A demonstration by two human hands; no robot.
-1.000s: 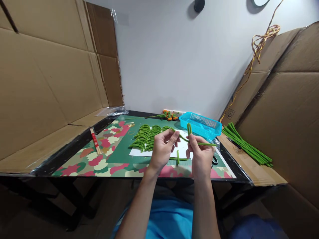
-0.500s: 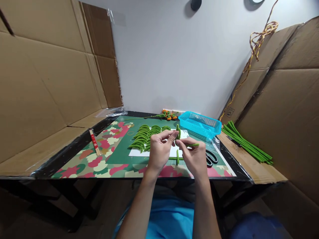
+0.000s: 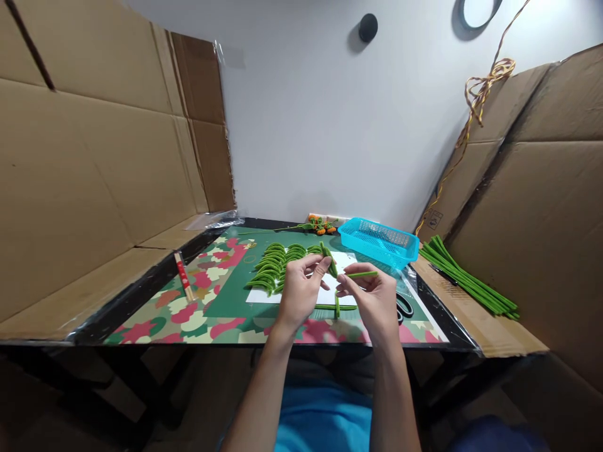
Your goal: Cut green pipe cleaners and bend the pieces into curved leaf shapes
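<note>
My left hand pinches a folded green pipe cleaner between thumb and fingers, above the white paper. Close beside it, my right hand is closed with its fingertips at the lower end of that piece. A straight green pipe cleaner length sticks out to the right over the right hand; whether it joins the folded piece I cannot tell. Bent green pipe cleaner pieces lie in rows to the left. Below the hands, short straight pipe cleaners lie crossed.
Black-handled scissors lie by my right wrist. Farther back are a blue basket and orange flowers. Long green pipe cleaners and a pen rest on cardboard at right. A red-wrapped chopstick packet lies left.
The folded pipe cleaner has tipped from upright to slanting, its top toward the left. My hands have drawn slightly apart. The view has tilted up a little.
</note>
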